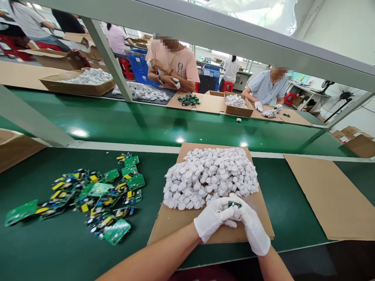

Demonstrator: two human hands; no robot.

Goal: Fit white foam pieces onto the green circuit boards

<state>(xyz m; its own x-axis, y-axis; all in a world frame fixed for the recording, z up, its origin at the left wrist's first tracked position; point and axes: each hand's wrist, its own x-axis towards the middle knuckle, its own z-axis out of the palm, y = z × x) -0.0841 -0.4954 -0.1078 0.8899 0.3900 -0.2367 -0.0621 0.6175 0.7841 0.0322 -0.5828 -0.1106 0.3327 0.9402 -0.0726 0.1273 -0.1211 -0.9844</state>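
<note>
A small green circuit board (pixel 234 204) is held between both white-gloved hands, low over the cardboard sheet (pixel 222 234). The fingers of my left hand (pixel 215 216) close on it from the left. My right hand (pixel 251 222) grips it from the right, its fingertips meeting the left ones. The gloves hide most of the board's lower side. Just beyond my hands, a heap of small white rounded pieces (pixel 211 175) covers the far part of the cardboard.
Loose green circuit boards (pixel 117 231) with yellow and blue parts lie at left. A bare cardboard sheet (pixel 331 199) rests at right. Beyond a green strip (pixel 146 125) and a slanted frame (pixel 107 58), co-workers sit by a box of white pieces (pixel 238 111).
</note>
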